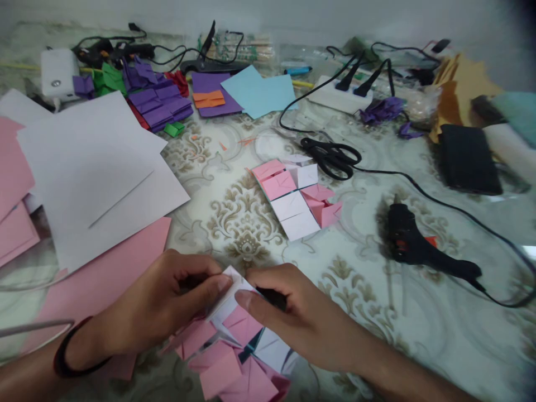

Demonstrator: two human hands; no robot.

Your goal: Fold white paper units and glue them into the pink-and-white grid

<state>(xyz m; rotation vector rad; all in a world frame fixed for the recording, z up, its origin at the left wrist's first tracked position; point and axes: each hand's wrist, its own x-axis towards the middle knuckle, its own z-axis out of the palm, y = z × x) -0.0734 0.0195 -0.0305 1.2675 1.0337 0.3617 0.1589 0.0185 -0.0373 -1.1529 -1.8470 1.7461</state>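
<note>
Both of my hands meet at a pink-and-white folded paper piece (240,385) near the bottom edge of the head view. My left hand (167,304) pinches the upper left corner of its white part between thumb and fingers. Over the same white part lies the thumb of my right hand (288,318), with its fingers curled behind the paper. Dark strips show between the folded squares. Farther away, a second pink-and-white folded paper piece (288,201) rests on the patterned tablecloth, apart from my hands. Black-handled scissors (333,156) lie just behind it.
A black glue gun (422,245) lies at the right, its cord curving toward a white power strip (341,95). White sheets (92,167) overlap pink paper (153,240) at the left. Purple folded papers (159,103), light blue sheets (259,92) and a black wallet-like case (469,159) stand farther back.
</note>
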